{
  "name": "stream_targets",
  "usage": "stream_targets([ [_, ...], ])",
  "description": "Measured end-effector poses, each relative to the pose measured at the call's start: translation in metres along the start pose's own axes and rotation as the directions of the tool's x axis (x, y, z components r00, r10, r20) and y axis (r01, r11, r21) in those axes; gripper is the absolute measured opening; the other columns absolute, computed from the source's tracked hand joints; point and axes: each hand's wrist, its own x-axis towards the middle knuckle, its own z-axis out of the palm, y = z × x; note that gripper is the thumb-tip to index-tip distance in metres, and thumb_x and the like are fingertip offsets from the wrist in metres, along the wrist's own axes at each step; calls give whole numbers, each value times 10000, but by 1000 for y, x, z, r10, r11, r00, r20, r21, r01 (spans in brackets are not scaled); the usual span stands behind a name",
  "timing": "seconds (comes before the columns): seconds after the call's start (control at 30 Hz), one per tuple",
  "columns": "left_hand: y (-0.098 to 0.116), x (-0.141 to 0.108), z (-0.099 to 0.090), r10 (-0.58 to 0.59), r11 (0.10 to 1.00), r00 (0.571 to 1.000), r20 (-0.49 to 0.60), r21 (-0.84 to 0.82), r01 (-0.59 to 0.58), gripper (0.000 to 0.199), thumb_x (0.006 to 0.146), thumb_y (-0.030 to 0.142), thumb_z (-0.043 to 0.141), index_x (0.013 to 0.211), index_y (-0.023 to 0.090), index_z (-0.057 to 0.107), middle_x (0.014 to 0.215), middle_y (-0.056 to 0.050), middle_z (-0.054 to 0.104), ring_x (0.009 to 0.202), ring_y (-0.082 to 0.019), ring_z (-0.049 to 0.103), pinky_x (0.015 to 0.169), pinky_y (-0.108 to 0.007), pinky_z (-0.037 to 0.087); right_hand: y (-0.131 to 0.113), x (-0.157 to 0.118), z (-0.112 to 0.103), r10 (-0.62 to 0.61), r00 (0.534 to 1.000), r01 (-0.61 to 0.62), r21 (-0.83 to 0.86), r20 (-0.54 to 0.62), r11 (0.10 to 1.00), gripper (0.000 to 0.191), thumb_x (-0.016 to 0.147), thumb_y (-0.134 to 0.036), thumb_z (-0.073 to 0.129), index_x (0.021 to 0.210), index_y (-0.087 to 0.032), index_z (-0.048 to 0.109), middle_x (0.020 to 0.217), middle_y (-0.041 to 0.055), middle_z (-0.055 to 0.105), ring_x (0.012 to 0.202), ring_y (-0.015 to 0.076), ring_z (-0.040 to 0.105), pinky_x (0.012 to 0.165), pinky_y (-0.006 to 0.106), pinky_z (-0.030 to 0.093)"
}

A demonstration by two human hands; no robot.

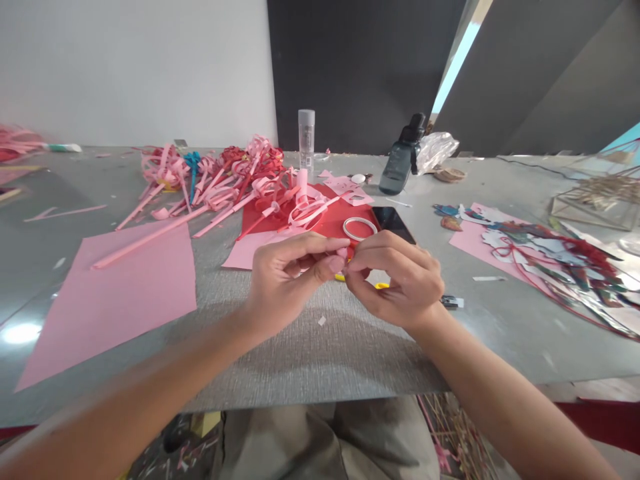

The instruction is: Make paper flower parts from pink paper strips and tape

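My left hand (287,277) and my right hand (395,277) meet above the near middle of the table, fingertips almost touching. Thumb and forefinger of the left pinch a small pink piece of paper (342,253), mostly covered by the fingers. The right hand's fingers are closed at its right side; what they grip there is hidden. Below the hands, yellow loops (383,285) show in part, perhaps scissors handles. Just beyond lie a white ring of tape (360,229), a red paper sheet (330,212) and a dark phone (393,223).
Pink and red paper-strip flowers (250,173) are heaped at back left, near a pink sheet (135,287). A clear bottle (307,140) and a dark water bottle (400,160) stand behind. Cut-outs with red cord (550,250) lie right, near a wire frame (595,200).
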Motion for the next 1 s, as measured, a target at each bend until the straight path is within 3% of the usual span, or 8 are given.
stream_targets([
  [0.4,5,0,3,-59,995,998,14,-85,60,127,873,251,812,996,230,833,915,-47,806,700,-120,696,602,-222,587,0,-2,5,-4,995,8,35,-97,999,175,831,-58,686,894,-217,649,763,-7,700,605,114,646,537,241,540],
  [1.0,2,0,1,-6,998,1000,18,-67,7,134,874,212,802,999,250,835,921,-48,800,693,-110,670,573,-209,565,1,-1,0,-70,997,67,-57,-43,996,202,835,-40,696,940,-210,663,808,-1,716,599,99,638,537,227,529],
])
